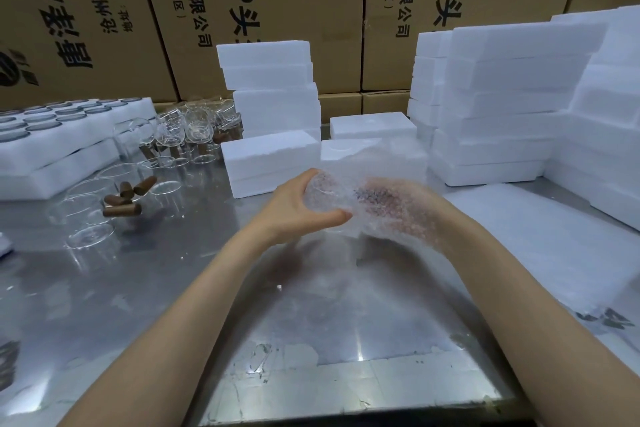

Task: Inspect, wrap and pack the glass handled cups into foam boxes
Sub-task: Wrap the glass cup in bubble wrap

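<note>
In the head view, a cup [329,198] is being rolled in bubble wrap [388,204] above the steel table [173,288], gripped by the curled left hand [298,204]; the right hand [398,208] is veiled, its grasp indiscernible. Wrapping is being finished, while unwrapped cups [183,132] are waiting beside closed foam boxes [270,156].

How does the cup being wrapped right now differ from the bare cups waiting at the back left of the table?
The cup in hand is covered in bubble wrap; the waiting cups are bare. The left hand and right hand hold it above the metal table, while the waiting cups rest on the table, clustered beside the foam boxes. Both appear to be clear glass.
</note>
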